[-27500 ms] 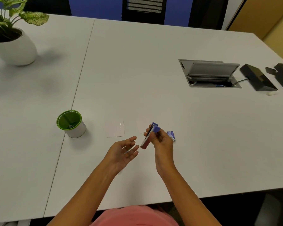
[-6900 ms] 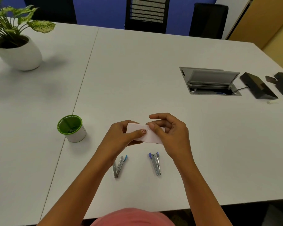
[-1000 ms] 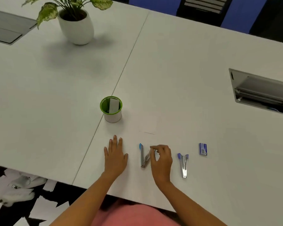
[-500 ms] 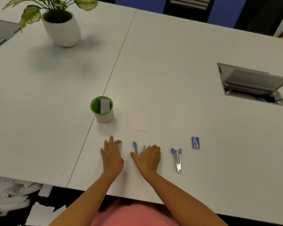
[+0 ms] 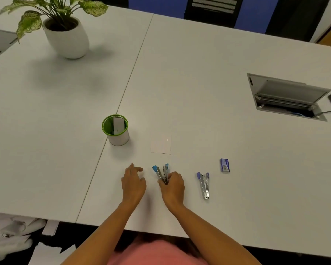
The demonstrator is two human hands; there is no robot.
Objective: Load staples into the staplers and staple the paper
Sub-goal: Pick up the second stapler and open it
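Left hand (image 5: 133,183) flat on table (image 5: 199,83) near front edge, fingers loosely spread, holding nothing. Right hand (image 5: 172,187) just beside it, curled round hinge end of light-blue stapler (image 5: 161,172): arms splayed in V, tips toward far edge. Paper (image 5: 161,144) beyond. Purple stapler (image 5: 204,183) lies lengthwise front-to-back, right of hands; staple box (image 5: 225,165) further right.

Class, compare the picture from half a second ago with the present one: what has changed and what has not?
The right hand, flat before, has closed around the light-blue stapler. The left hand stays open on the table. The purple stapler, staple box, paper and cup stay put.
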